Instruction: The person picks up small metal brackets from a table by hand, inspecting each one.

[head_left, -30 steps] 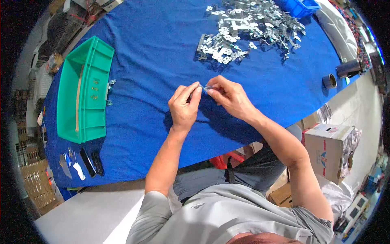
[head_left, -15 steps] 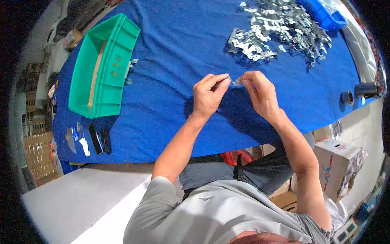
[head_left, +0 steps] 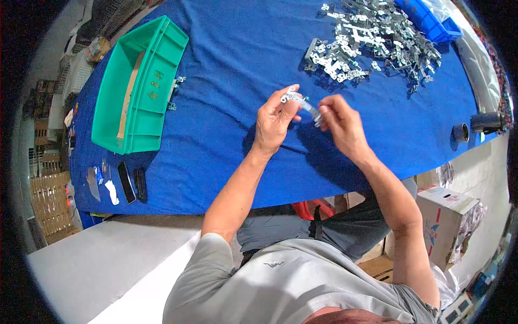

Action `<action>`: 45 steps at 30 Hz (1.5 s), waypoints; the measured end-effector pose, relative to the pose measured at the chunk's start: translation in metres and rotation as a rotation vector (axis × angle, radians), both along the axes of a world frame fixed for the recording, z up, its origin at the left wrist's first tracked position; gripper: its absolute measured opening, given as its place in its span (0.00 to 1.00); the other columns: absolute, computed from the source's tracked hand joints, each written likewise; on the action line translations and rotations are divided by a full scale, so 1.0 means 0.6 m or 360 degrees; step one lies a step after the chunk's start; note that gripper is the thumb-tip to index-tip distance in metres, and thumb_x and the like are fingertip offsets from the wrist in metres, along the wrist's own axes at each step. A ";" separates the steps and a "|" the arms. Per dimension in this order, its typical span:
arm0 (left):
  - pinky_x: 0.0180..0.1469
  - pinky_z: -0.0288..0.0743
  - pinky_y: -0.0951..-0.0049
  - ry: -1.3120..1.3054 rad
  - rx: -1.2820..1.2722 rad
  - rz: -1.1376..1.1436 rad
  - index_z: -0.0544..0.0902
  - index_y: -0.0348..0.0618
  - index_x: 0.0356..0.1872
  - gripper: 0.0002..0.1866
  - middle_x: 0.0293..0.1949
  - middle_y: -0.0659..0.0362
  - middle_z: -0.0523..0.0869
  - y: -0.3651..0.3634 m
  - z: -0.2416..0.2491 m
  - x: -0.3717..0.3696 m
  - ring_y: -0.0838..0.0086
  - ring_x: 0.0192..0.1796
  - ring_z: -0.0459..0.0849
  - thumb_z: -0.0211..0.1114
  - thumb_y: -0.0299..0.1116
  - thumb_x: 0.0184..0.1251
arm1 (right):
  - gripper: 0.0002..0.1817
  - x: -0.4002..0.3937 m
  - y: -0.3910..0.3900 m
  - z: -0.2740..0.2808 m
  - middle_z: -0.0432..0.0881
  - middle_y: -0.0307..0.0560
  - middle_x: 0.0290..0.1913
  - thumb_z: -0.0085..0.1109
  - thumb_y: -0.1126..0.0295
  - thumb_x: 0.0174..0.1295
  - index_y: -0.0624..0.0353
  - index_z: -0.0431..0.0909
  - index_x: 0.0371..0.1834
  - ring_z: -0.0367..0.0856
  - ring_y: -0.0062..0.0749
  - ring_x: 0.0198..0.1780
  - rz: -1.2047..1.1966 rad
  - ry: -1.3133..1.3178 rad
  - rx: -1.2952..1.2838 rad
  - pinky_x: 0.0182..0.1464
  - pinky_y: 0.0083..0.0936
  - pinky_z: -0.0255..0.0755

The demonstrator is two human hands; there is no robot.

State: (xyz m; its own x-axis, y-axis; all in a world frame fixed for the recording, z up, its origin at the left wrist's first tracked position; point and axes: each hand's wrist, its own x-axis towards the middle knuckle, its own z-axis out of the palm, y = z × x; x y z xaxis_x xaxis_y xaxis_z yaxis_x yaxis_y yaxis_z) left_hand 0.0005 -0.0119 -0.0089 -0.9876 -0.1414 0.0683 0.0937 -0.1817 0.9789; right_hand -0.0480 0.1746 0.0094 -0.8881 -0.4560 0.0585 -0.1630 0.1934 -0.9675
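Observation:
Between my two hands a small silvery metal part (head_left: 303, 102) is stretched at a slant over the blue cloth. Its upper left end is pinched by my left hand (head_left: 275, 121), thumb and fingers closed around it. My right hand (head_left: 345, 124) has its fingers closed on the lower right end. At the top right lies a large heap of similar metal parts (head_left: 372, 40), to the right of and beyond my hands.
A green bin (head_left: 148, 92) stands at the left, with a few metal pieces beside it. A phone (head_left: 127, 182) lies near the front left edge. A blue tray (head_left: 431, 24) is behind the heap. Dark cylinders (head_left: 461, 132) sit at the right.
The metal part has turned and now shows its length between my hands. My left hand has tilted, and the fingers of my right hand have shifted slightly down.

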 end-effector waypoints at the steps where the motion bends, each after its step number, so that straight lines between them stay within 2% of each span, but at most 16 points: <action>1: 0.43 0.82 0.76 0.0043 0.0126 0.0046 0.79 0.37 0.64 0.25 0.46 0.57 0.87 0.006 0.000 -0.003 0.76 0.44 0.85 0.65 0.44 0.76 | 0.07 0.007 -0.003 -0.004 0.81 0.46 0.27 0.55 0.69 0.75 0.62 0.76 0.48 0.82 0.29 0.29 0.0108 0.0005 0.0032 0.33 0.31 0.76; 3: 0.47 0.83 0.73 0.0081 0.0269 0.0058 0.79 0.37 0.64 0.22 0.42 0.59 0.87 0.008 -0.002 -0.004 0.74 0.44 0.86 0.63 0.41 0.78 | 0.07 0.015 -0.009 -0.014 0.83 0.55 0.30 0.57 0.71 0.73 0.62 0.76 0.47 0.86 0.44 0.31 0.0292 0.0142 0.0120 0.34 0.37 0.76; 6: 0.47 0.83 0.73 -0.0037 0.0396 0.0032 0.78 0.37 0.64 0.22 0.42 0.58 0.86 -0.004 0.000 -0.003 0.74 0.42 0.87 0.64 0.41 0.77 | 0.06 0.015 -0.008 -0.008 0.84 0.57 0.31 0.58 0.71 0.72 0.62 0.77 0.46 0.87 0.49 0.33 0.0310 0.0283 0.0095 0.36 0.39 0.77; 11: 0.39 0.81 0.79 -0.0124 0.0155 0.0050 0.74 0.35 0.69 0.26 0.41 0.59 0.86 0.001 0.008 0.000 0.80 0.37 0.83 0.65 0.38 0.76 | 0.08 -0.006 0.010 0.031 0.86 0.52 0.33 0.59 0.69 0.72 0.62 0.78 0.45 0.86 0.44 0.34 0.0111 0.0238 0.0242 0.36 0.35 0.76; 13: 0.32 0.76 0.83 -0.0179 -0.0219 0.0056 0.75 0.38 0.70 0.24 0.41 0.60 0.87 0.003 0.004 0.001 0.84 0.34 0.80 0.63 0.36 0.78 | 0.08 -0.011 0.011 0.025 0.85 0.53 0.33 0.59 0.69 0.72 0.62 0.78 0.45 0.86 0.44 0.33 0.0092 0.0254 0.0199 0.36 0.35 0.76; 16: 0.29 0.72 0.85 -0.0137 -0.0182 0.0039 0.77 0.40 0.69 0.21 0.40 0.59 0.88 0.005 -0.003 0.002 0.86 0.33 0.79 0.59 0.35 0.80 | 0.08 -0.010 0.011 0.019 0.84 0.54 0.32 0.59 0.69 0.72 0.63 0.78 0.45 0.85 0.44 0.33 0.0106 0.0280 0.0168 0.36 0.35 0.75; 23: 0.29 0.71 0.86 -0.0128 -0.0311 0.0018 0.79 0.41 0.67 0.19 0.39 0.59 0.89 0.009 -0.002 0.004 0.87 0.33 0.78 0.55 0.36 0.82 | 0.07 -0.010 0.009 0.015 0.82 0.57 0.31 0.59 0.70 0.71 0.63 0.79 0.45 0.84 0.49 0.31 0.0133 0.0206 0.0196 0.35 0.38 0.74; 29: 0.34 0.77 0.80 -0.0036 -0.0422 0.0098 0.84 0.39 0.60 0.15 0.38 0.59 0.90 0.008 -0.001 0.004 0.83 0.32 0.81 0.61 0.30 0.78 | 0.08 -0.012 0.010 0.011 0.83 0.59 0.31 0.58 0.70 0.71 0.63 0.79 0.44 0.84 0.51 0.32 0.0136 0.0228 0.0332 0.35 0.40 0.74; 31: 0.38 0.79 0.76 0.0166 -0.0775 0.0158 0.87 0.39 0.55 0.13 0.37 0.57 0.90 0.008 0.006 0.005 0.79 0.32 0.83 0.65 0.27 0.73 | 0.08 -0.014 0.012 0.012 0.83 0.60 0.31 0.58 0.70 0.70 0.64 0.78 0.44 0.84 0.52 0.33 0.0148 0.0260 0.0347 0.36 0.40 0.75; 33: 0.38 0.79 0.75 0.0220 -0.0779 0.0165 0.87 0.38 0.53 0.12 0.36 0.56 0.90 0.008 0.003 0.001 0.78 0.33 0.84 0.66 0.27 0.72 | 0.08 -0.014 0.013 0.008 0.83 0.60 0.31 0.58 0.70 0.70 0.64 0.78 0.45 0.84 0.53 0.33 0.0163 0.0292 0.0361 0.36 0.40 0.75; 35: 0.39 0.79 0.75 0.0278 -0.0783 0.0175 0.88 0.38 0.51 0.11 0.36 0.54 0.90 0.006 0.005 -0.002 0.76 0.34 0.85 0.67 0.26 0.70 | 0.09 -0.016 0.012 -0.003 0.84 0.54 0.31 0.58 0.70 0.71 0.64 0.77 0.47 0.84 0.43 0.31 0.0144 0.0166 0.0246 0.35 0.36 0.75; 36: 0.39 0.79 0.75 0.0216 -0.0822 0.0152 0.88 0.38 0.51 0.11 0.36 0.54 0.90 0.004 0.009 -0.001 0.75 0.35 0.86 0.68 0.26 0.70 | 0.09 -0.018 0.011 -0.002 0.84 0.54 0.31 0.58 0.70 0.71 0.64 0.77 0.47 0.84 0.43 0.31 0.0144 0.0169 0.0246 0.35 0.36 0.75; 38: 0.40 0.79 0.75 0.0147 -0.0859 0.0129 0.89 0.38 0.50 0.11 0.36 0.54 0.90 0.004 0.010 0.000 0.74 0.36 0.87 0.69 0.27 0.69 | 0.10 -0.019 0.011 0.000 0.84 0.43 0.34 0.56 0.70 0.73 0.63 0.78 0.51 0.81 0.28 0.32 0.0190 -0.0297 0.0057 0.36 0.29 0.76; 39: 0.40 0.79 0.74 0.0168 -0.0837 0.0129 0.88 0.38 0.51 0.11 0.37 0.54 0.90 0.004 0.008 0.000 0.73 0.37 0.87 0.69 0.27 0.69 | 0.10 -0.022 0.012 0.000 0.84 0.43 0.34 0.56 0.70 0.73 0.63 0.78 0.51 0.81 0.28 0.32 0.0191 -0.0298 0.0059 0.36 0.29 0.76; 41: 0.41 0.79 0.74 0.0190 -0.0812 0.0133 0.88 0.38 0.51 0.12 0.37 0.54 0.90 0.006 0.001 -0.001 0.73 0.38 0.88 0.69 0.27 0.69 | 0.11 -0.030 0.015 -0.001 0.81 0.37 0.37 0.56 0.67 0.74 0.61 0.80 0.52 0.77 0.19 0.35 0.0260 -0.0611 -0.0241 0.38 0.22 0.75; 45: 0.42 0.80 0.71 0.0162 -0.0718 0.0179 0.89 0.38 0.47 0.10 0.38 0.53 0.90 0.010 -0.005 0.002 0.70 0.39 0.88 0.71 0.28 0.67 | 0.11 -0.036 0.020 0.016 0.80 0.35 0.38 0.53 0.67 0.76 0.61 0.81 0.52 0.75 0.17 0.36 0.0311 -0.0742 -0.0136 0.41 0.19 0.74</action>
State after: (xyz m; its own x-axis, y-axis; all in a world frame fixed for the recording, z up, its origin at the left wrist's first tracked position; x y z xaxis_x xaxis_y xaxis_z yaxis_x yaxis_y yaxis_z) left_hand 0.0018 -0.0057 -0.0121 -0.9529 -0.1808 0.2434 0.1883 0.2765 0.9424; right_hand -0.0694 0.1864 0.0187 -0.7271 -0.6271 -0.2794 0.2646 0.1196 -0.9569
